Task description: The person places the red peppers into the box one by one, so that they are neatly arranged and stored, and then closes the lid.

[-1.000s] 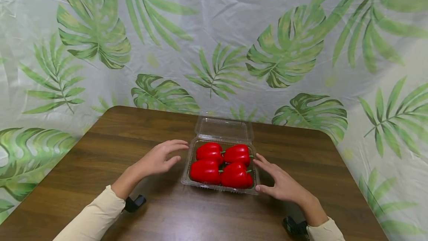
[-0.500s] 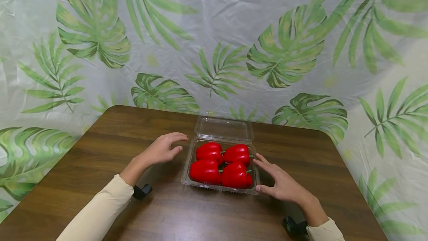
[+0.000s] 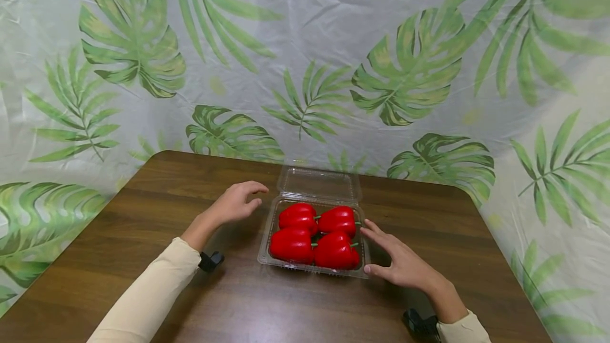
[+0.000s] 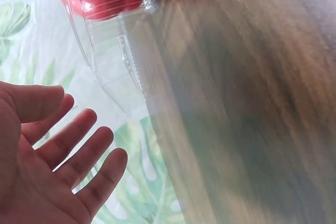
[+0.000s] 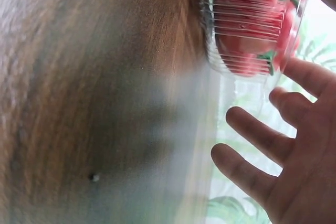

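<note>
Several shiny red bell peppers (image 3: 292,245) with green stems lie in two rows inside a clear plastic clamshell container (image 3: 265,242). Its transparent lid (image 3: 319,183) is folded back toward the far edge of the table. My left hand (image 3: 231,205) hovers off the container's far left corner, near the hinge, fingers loosely bent and holding nothing. In the left wrist view those fingers (image 4: 100,174) are spread apart from the plastic. My right hand (image 3: 400,259) is at the right side, with fingertips right at the rim. The right wrist view shows its fingers (image 5: 262,135) spread beside the ridged wall.
The container sits on a brown wood-grain table (image 3: 267,311) with rounded far corners. Behind the table hangs a pale cloth (image 3: 314,30) printed with green leaves. A black strap device (image 3: 209,262) is on the left wrist, another (image 3: 420,323) on the right.
My left hand has moved away from me along the container's left side, up toward the hinge and lid. The right hand, container and peppers have stayed in place.
</note>
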The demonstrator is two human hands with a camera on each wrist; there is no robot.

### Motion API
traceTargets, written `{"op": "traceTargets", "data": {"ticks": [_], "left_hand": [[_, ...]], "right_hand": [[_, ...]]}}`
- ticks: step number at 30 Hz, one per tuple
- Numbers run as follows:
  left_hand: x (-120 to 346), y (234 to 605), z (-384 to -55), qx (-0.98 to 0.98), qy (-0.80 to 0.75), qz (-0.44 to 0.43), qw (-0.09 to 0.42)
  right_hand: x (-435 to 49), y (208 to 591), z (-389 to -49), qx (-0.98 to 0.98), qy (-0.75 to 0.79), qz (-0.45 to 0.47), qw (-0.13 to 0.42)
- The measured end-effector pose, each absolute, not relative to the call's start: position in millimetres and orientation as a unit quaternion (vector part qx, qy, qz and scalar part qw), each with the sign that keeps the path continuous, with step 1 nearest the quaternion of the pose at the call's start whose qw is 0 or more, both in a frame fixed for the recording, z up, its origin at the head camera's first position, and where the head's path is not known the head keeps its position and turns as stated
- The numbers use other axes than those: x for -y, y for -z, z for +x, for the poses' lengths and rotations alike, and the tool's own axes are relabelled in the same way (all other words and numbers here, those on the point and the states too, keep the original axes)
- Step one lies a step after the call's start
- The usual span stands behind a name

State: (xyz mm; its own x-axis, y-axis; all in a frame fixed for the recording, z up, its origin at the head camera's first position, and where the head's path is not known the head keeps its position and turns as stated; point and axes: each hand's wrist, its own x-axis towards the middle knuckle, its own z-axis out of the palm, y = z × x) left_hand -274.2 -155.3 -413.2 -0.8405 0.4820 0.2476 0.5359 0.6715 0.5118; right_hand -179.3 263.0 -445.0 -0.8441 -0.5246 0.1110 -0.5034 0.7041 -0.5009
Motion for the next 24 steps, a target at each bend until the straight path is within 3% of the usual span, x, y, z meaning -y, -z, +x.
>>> {"op": "traceTargets", "data": {"ticks": [8,19,24], "left_hand": [[151.2,413.1,-293.6,0.919,0.302,-0.253,0.013],[139.6,412.4,-335.6,0.878,0.444,-0.127,-0.126],[133.9,415.1,-345.8,0.855,0.491,-0.055,-0.159]], "right_hand": [[-262.8,445.7,-179.2,-0.923,0.269,-0.276,0.021],[-263.8,446.2,-179.0,-0.923,0.274,-0.271,0.027],[-263.7,445.9,-178.9,-0.923,0.274,-0.270,0.029]]}}
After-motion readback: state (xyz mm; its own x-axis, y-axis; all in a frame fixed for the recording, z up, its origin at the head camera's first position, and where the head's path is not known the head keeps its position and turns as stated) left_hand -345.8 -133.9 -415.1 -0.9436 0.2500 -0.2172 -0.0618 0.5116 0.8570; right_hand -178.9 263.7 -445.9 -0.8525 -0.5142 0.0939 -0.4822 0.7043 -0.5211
